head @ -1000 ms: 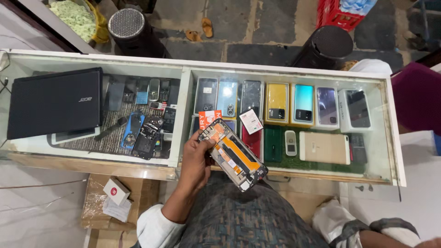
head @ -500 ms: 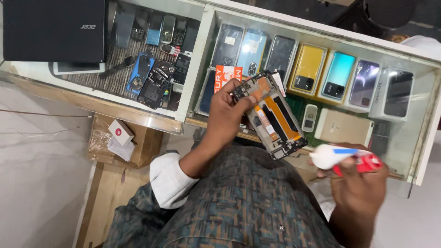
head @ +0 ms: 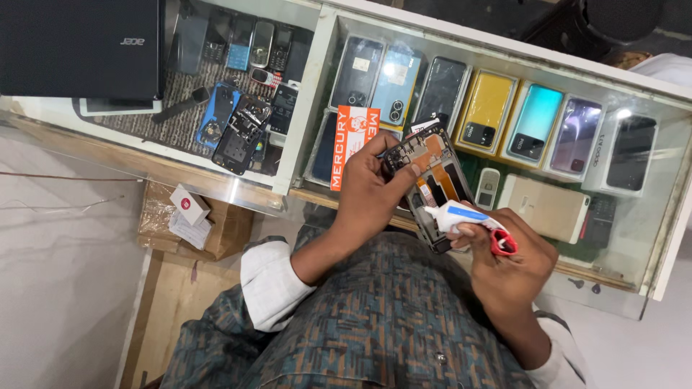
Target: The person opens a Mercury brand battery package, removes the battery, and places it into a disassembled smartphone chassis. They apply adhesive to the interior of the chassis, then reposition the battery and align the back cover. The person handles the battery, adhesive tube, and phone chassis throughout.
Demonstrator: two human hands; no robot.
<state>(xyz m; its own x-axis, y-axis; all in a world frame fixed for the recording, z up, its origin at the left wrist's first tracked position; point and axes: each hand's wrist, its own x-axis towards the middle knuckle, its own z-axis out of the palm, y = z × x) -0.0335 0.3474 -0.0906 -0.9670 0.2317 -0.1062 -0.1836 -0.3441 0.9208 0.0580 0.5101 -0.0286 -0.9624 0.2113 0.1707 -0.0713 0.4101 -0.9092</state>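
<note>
Opened phone frame (head: pixel 432 184) meets soft white glue tube (head: pixel 461 215).

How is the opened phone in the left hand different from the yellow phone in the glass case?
The opened phone has no back cover, so its inner parts show; the yellow phone is closed. The left hand holds the opened phone above the glass; the yellow phone lies in the display case. Both are similarly sized rectangles.

An opened phone frame (head: pixel 432 184) sits between the left hand (head: pixel 371 194) and right hand (head: pixel 508 259), above the display case (head: pixel 303 108); a laptop (head: pixel 79 47) lies far left.
</note>
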